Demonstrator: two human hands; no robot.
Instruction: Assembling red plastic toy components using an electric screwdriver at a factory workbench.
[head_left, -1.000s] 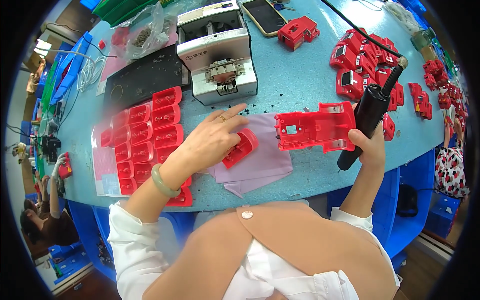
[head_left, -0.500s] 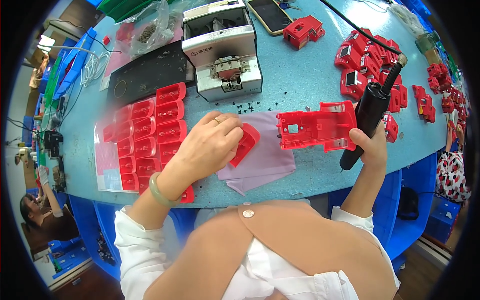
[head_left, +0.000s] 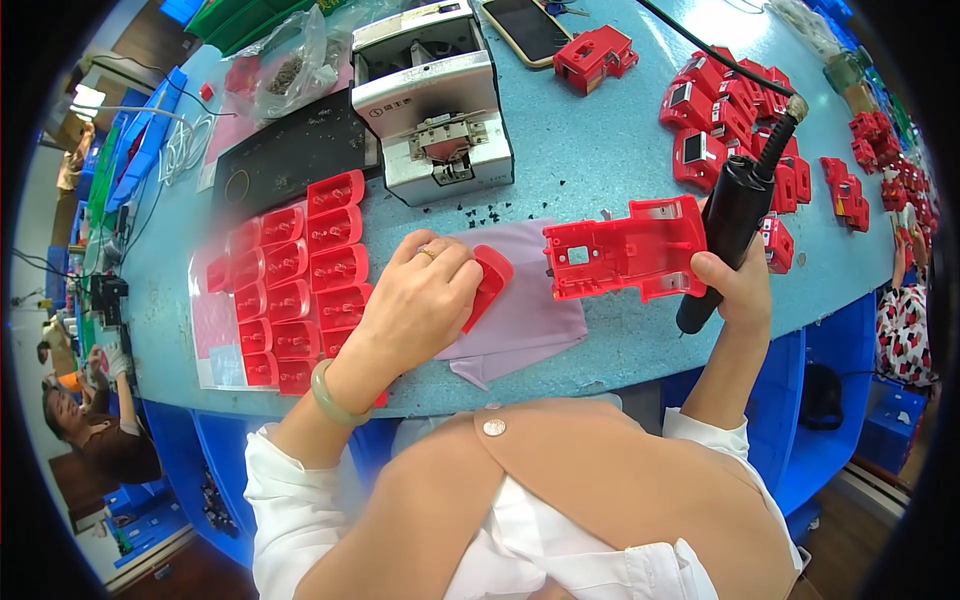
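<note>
My left hand (head_left: 420, 300) is closed on a small red plastic cover (head_left: 490, 284) above a lilac cloth (head_left: 530, 335); its fingertips are partly hidden. My right hand (head_left: 738, 275) grips a black electric screwdriver (head_left: 735, 215) and, with the thumb, the end of a larger red plastic housing (head_left: 625, 250). The housing's open inner side faces up, with a square opening near its left end. Left of my left hand, several red covers (head_left: 337, 228) lie in rows with their hollow sides up. Small black screws (head_left: 490, 214) are scattered beyond the cloth.
A white and black screw feeder (head_left: 435, 110) stands at the back. Beside it are a black mat (head_left: 290, 150), a plastic bag (head_left: 295, 70), a phone (head_left: 527, 30) and one red assembly (head_left: 595, 58). More red assemblies (head_left: 700, 155) crowd the right. A co-worker (head_left: 95, 425) sits far left.
The view has shifted slightly, so bench items appear a little further left. Both hands keep their holds, with the cover and housing in nearly the same places.
</note>
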